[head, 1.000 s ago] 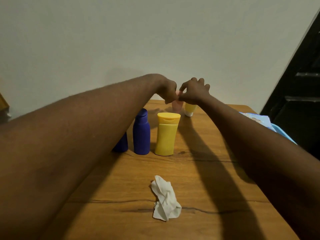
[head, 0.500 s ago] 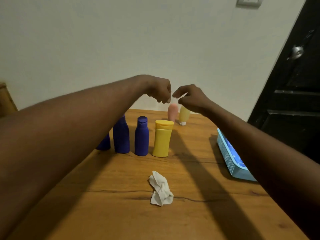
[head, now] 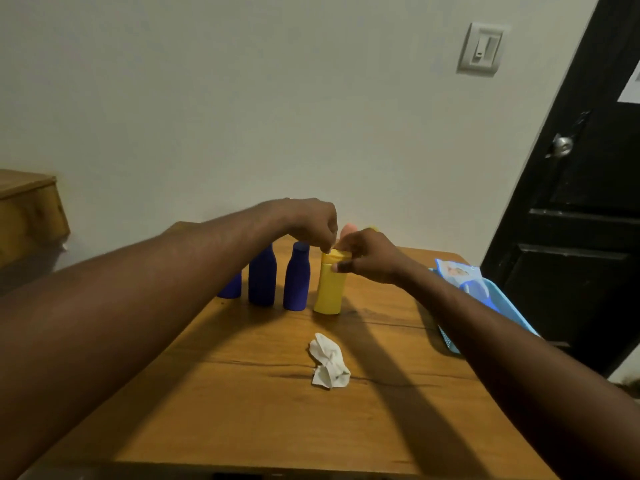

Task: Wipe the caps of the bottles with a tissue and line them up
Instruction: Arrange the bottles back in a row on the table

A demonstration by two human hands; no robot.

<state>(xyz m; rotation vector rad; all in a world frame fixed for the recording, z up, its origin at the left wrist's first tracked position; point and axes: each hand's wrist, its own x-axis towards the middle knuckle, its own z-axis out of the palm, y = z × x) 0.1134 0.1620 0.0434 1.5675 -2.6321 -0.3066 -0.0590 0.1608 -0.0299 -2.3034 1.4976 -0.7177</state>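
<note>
Yellow bottle (head: 329, 292) stands upright at the right end of a row on the wooden counter (head: 242, 410), towards its far side. To its left come a dark blue bottle (head: 296, 282) just beside it, a second blue bottle (head: 262, 278), and a third blue bottle (head: 230, 289) half hidden behind the left forearm. Behind the row, near the wall, the top of a pink bottle (head: 348, 229) shows above the hands; a sliver of something yellow next to it is too hidden to name.

The right hand (head: 370, 258) grips the yellow bottle at its yellow cap (head: 330, 257), fingers curled over the top and the thumb pressed on the front just below the cap. The left hand (head: 311, 220) reaches in from above with its fingers curled down and the tips at the cap's top edge; whether they pinch the cap or only touch it cannot be told.

A crumpled white tissue (head: 329, 362) lies on the counter in front of the row, well apart from both hands. At the counter's right edge sits a light blue perforated basket (head: 446, 336) with a blue and white packet (head: 457, 271) in it.

The wall behind is plain and pale, with a light switch (head: 481, 48) high on the right. A black door (head: 588, 220) with a round metal knob (head: 561, 145) fills the right side. A wooden piece of furniture (head: 27, 206) stands at the left edge.
</note>
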